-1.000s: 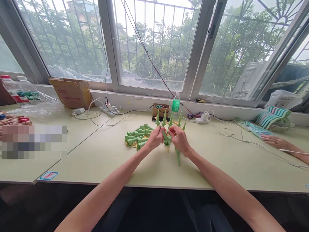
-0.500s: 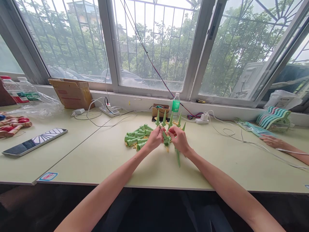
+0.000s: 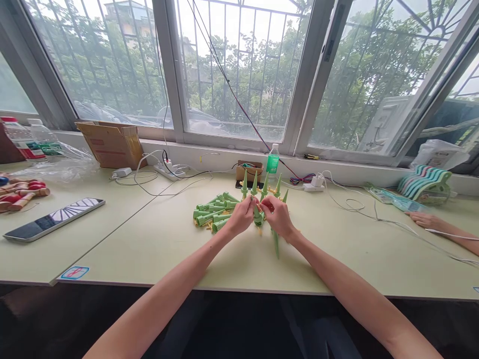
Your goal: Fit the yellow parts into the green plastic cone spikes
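Both my hands meet over the table around a green plastic watering spike point(image 3: 257, 215), its wide end toward me. My left hand point(image 3: 242, 214) is closed on its left side, and my right hand point(image 3: 277, 214) pinches at it from the right; the fingers hide its far part. Just behind my hands, several green spikes point(image 3: 264, 185) stand point-up in a row. To the left lies a pile of green tubular pieces point(image 3: 209, 214) with small yellow valves point(image 3: 208, 227) among them. Another pointed green spike point(image 3: 276, 244) lies below my right hand.
A green-labelled bottle point(image 3: 273, 160) and a small cardboard box point(image 3: 248, 171) stand behind the spikes. White cables point(image 3: 374, 214) cross the table's right side, near another person's hand point(image 3: 426, 220). At left are a phone point(image 3: 54, 219) and a larger carton point(image 3: 110, 144).
The spike between my hands has turned a little more upright, with my fingers shifting slightly around it. At the right, the other person's hand has moved slightly.
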`<move>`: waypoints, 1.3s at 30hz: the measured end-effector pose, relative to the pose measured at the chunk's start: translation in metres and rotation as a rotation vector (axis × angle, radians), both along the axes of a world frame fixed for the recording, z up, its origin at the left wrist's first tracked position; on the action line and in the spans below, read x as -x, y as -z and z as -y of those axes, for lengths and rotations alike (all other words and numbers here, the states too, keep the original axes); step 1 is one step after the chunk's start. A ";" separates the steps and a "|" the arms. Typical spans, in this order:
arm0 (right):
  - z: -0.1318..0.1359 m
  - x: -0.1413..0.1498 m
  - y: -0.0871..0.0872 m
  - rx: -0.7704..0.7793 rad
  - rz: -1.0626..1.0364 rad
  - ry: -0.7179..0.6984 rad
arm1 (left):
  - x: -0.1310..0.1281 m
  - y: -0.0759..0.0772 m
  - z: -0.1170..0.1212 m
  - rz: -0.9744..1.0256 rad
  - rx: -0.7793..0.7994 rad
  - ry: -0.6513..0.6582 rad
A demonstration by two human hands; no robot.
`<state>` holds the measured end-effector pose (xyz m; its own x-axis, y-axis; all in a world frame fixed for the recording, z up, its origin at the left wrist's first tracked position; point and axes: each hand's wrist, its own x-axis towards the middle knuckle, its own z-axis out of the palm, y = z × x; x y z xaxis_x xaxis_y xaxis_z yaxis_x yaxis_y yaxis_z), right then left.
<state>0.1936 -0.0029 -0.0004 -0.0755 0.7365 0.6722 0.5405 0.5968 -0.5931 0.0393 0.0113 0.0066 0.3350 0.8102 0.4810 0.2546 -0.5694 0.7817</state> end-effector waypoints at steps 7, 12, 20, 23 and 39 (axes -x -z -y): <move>0.000 0.000 -0.001 -0.009 -0.023 0.020 | 0.000 -0.001 0.001 0.040 0.002 -0.038; 0.001 0.000 -0.001 -0.012 -0.029 0.019 | 0.000 -0.003 0.002 0.046 -0.001 -0.054; 0.001 0.000 -0.001 -0.016 -0.019 0.004 | -0.001 -0.006 0.003 0.084 0.011 -0.081; 0.001 0.000 -0.001 -0.017 -0.031 -0.009 | -0.001 -0.007 0.001 0.190 0.110 -0.053; 0.003 0.002 -0.002 0.041 -0.048 -0.134 | 0.001 -0.007 -0.004 0.327 0.231 -0.067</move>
<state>0.1914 -0.0060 0.0018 -0.1439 0.7488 0.6470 0.4282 0.6366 -0.6414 0.0379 0.0157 0.0139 0.1371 0.9245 0.3558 0.0019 -0.3594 0.9332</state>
